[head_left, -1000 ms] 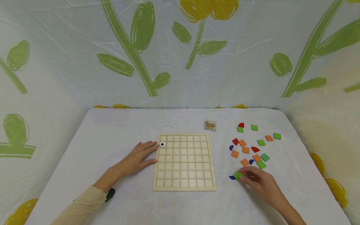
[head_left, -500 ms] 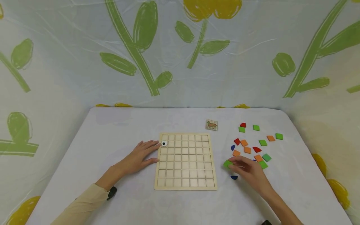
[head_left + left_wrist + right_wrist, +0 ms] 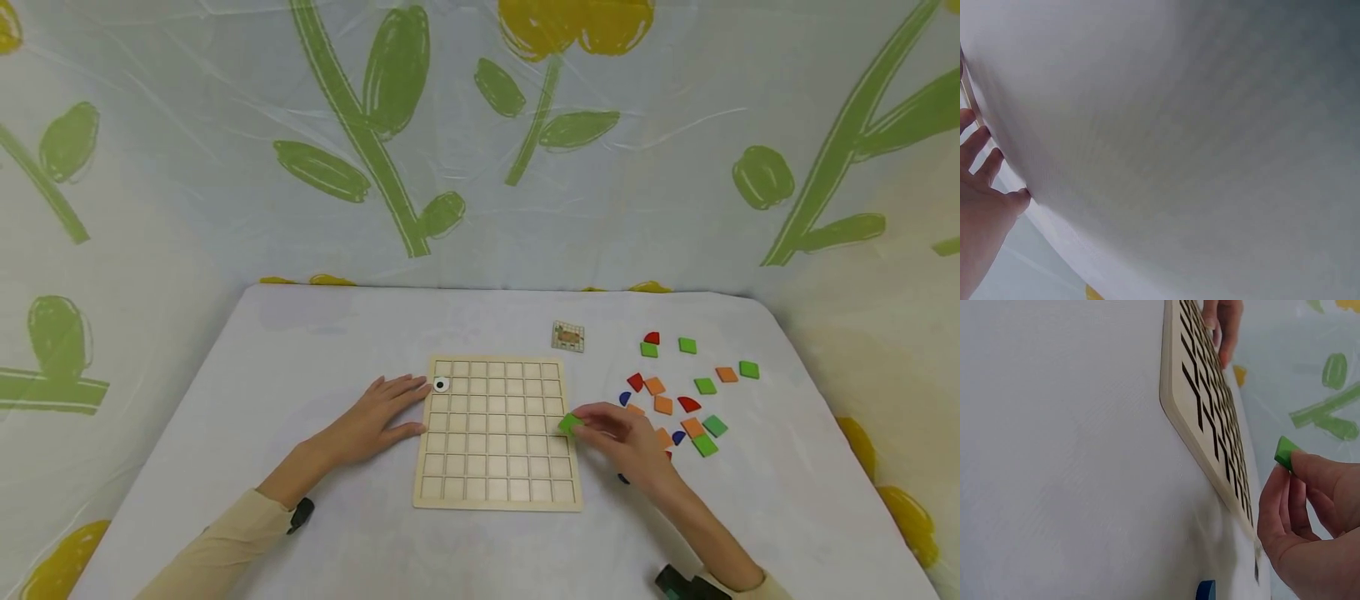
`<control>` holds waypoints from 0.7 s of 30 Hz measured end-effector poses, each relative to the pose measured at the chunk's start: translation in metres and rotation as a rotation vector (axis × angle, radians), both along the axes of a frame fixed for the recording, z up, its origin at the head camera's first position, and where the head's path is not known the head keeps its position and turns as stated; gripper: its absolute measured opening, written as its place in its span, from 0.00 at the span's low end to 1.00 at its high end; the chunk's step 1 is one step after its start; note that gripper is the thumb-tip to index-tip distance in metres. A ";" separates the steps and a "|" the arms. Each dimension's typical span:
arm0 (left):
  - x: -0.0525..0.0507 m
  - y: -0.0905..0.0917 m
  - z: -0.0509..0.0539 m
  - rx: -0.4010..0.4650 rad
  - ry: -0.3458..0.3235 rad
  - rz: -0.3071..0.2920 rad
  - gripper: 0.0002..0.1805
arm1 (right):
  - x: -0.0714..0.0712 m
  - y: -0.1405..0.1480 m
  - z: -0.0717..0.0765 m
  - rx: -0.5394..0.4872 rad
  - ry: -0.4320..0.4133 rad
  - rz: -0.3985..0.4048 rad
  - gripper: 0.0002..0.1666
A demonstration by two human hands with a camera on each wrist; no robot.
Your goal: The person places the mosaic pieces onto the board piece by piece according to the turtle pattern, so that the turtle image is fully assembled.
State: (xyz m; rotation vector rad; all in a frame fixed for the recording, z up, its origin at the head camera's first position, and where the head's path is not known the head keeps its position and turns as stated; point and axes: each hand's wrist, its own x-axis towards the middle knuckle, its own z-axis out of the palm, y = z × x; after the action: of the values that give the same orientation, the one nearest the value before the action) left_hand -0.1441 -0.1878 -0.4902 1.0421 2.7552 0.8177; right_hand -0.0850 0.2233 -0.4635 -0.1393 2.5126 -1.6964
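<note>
R hand (image 3: 626,440) has a flat bright-green square tile (image 3: 570,423) pinched btwn thumb & fingertips, narrow grip. Tile's over the R edge of a pale wooden board w/ square-cell grid (image 3: 497,467), approx halfway along that side; I can see it's raised up off the wood, bit tilted. L hand (image 3: 378,421) lies back-up on the other side, fingers spread, gripping nothing, fingertips & thumb at the board's L edge. White roundish piece w/ black dot (image 3: 441,384) sits in board's leftmost col, 2nd row from far side, just beside L fingertips. Past the board's far R corner: small printed card w/ grid pic (image 3: 568,337). Loose pcs scattered to the R, on white cloth-covered table (image 3: 337,542): orange squares (image 3: 663,405), more green squares (image 3: 687,345), red quarter-circles (image 3: 689,404), blue half-discs (image 3: 678,437). One blue half-disc is partly hidden by R hand, near side. Some pcs touch or nearly so, can't tell which; others well apart. Beige sleeves (image 3: 225,533) on both arms, dark band (image 3: 301,515) at L wrist, another dark device (image 3: 690,583) at R. Behind table I see white fabric backdrop (image 3: 600,208), green stems/leaves, yellow shapes.
</note>
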 end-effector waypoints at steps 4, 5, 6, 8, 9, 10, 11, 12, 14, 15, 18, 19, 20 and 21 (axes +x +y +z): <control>0.000 0.000 0.000 0.001 0.001 -0.001 0.36 | -0.006 -0.010 -0.001 -0.030 -0.029 0.014 0.16; 0.000 0.000 0.000 0.002 0.002 -0.001 0.36 | -0.008 -0.012 -0.002 -0.034 -0.035 0.014 0.16; 0.000 0.000 0.000 0.002 0.000 -0.001 0.36 | -0.010 -0.015 -0.002 -0.035 -0.040 0.013 0.16; 0.000 0.001 0.000 0.000 -0.006 0.000 0.36 | -0.013 -0.019 -0.002 -0.039 -0.049 0.017 0.16; 0.000 0.001 0.000 -0.001 -0.016 0.002 0.36 | -0.014 -0.022 -0.002 -0.045 -0.053 0.021 0.16; 0.000 0.001 0.001 -0.004 -0.026 0.004 0.36 | -0.016 -0.025 -0.002 -0.054 -0.057 0.028 0.16; 0.000 0.001 0.001 -0.007 -0.034 0.005 0.36 | -0.019 -0.027 -0.001 -0.066 -0.064 0.034 0.16; 0.000 0.001 0.002 -0.010 -0.041 0.006 0.36 | -0.021 -0.030 -0.001 -0.076 -0.070 0.040 0.16; 0.000 0.001 0.003 -0.012 -0.052 0.007 0.36 | -0.025 -0.036 0.000 -0.102 -0.083 0.056 0.17; 0.000 0.001 0.003 -0.010 -0.056 0.007 0.36 | -0.027 -0.039 0.000 -0.108 -0.086 0.063 0.17; 0.000 0.001 0.003 -0.009 -0.061 0.006 0.36 | -0.032 -0.049 0.000 -0.130 -0.096 0.084 0.17; 0.000 0.001 0.003 -0.010 -0.061 0.006 0.36 | -0.033 -0.052 -0.001 -0.136 -0.100 0.094 0.17; 0.000 0.001 0.003 -0.013 -0.060 0.007 0.36 | -0.034 -0.055 -0.001 -0.144 -0.107 0.102 0.17; 0.000 0.001 0.002 -0.015 -0.058 0.008 0.36 | -0.036 -0.058 -0.002 -0.154 -0.110 0.114 0.17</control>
State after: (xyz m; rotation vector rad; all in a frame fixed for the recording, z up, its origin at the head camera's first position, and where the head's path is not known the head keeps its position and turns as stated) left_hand -0.1436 -0.1872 -0.4879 0.9890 2.7146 0.8137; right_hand -0.1209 0.1652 -0.4653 -0.1927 2.2513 -1.7986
